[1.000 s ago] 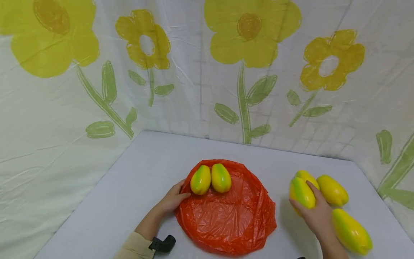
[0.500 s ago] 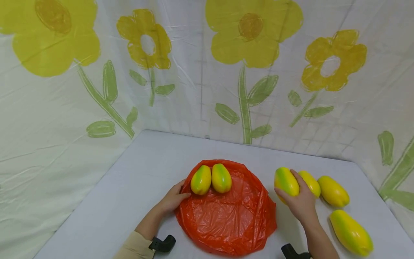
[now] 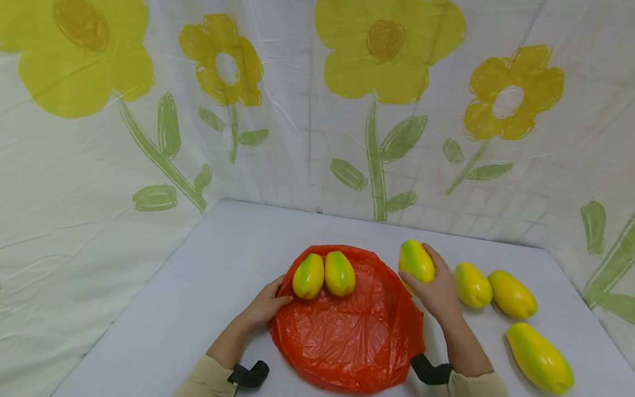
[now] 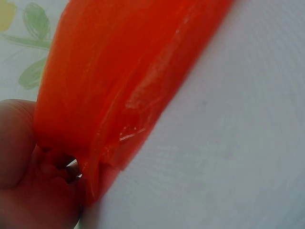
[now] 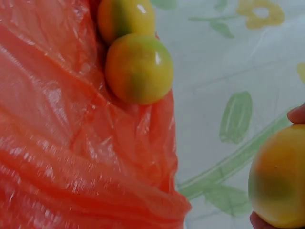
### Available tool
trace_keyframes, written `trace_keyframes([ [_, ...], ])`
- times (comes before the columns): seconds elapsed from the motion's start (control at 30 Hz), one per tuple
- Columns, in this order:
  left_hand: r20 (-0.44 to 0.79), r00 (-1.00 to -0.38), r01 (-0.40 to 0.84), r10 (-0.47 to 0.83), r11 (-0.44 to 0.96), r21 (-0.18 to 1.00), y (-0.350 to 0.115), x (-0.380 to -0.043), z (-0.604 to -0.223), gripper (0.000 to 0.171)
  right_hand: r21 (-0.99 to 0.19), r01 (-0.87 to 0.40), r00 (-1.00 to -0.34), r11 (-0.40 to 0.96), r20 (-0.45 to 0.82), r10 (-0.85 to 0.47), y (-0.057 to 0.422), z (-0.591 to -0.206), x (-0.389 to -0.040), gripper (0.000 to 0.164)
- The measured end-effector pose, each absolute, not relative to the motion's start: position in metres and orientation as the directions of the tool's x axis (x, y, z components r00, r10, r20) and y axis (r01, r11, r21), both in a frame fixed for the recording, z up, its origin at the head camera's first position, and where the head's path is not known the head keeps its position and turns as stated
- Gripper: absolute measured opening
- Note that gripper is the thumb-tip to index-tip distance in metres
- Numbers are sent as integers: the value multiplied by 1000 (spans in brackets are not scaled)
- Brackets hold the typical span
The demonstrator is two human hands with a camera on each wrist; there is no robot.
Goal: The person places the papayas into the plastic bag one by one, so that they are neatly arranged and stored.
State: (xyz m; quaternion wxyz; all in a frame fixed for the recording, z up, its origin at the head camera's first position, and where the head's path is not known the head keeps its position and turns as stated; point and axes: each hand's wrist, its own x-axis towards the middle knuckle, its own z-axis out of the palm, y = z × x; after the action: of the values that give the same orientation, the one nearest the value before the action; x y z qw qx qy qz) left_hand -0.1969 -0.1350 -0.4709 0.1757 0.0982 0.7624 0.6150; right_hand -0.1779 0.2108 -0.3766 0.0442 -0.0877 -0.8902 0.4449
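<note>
The right hand (image 3: 436, 286) grips a yellow-green fruit (image 3: 416, 260), its thumb and fingers curled round the sides; the fruit is near the far right part of a red plastic bag's rim, and the right wrist view shows it apart from the bag. That red plastic bag (image 3: 342, 342) lies spread in a rounded shape at the middle of the white table (image 3: 223, 253), well in from the left and right edges. The left hand (image 3: 265, 303) pinches the bag's left rim between thumb and fingers. Two similar fruits (image 3: 339, 274) lie side by side on the bag, toward the table's far edge. Three loose fruits (image 3: 512, 294) lie along the table's right side: two just beside each other toward the far right corner, the third nearer the person, by the right edge. A flower-printed cloth (image 3: 288, 176) hangs behind the far edge.
</note>
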Motion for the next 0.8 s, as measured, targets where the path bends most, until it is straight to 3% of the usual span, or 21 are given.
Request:
trace_keyframes([
  [0.8,-133,-927,-48,352,242,969,-135,-196,-467,52,-868,63,-996,492,-27,82,164,-415,-220,82],
])
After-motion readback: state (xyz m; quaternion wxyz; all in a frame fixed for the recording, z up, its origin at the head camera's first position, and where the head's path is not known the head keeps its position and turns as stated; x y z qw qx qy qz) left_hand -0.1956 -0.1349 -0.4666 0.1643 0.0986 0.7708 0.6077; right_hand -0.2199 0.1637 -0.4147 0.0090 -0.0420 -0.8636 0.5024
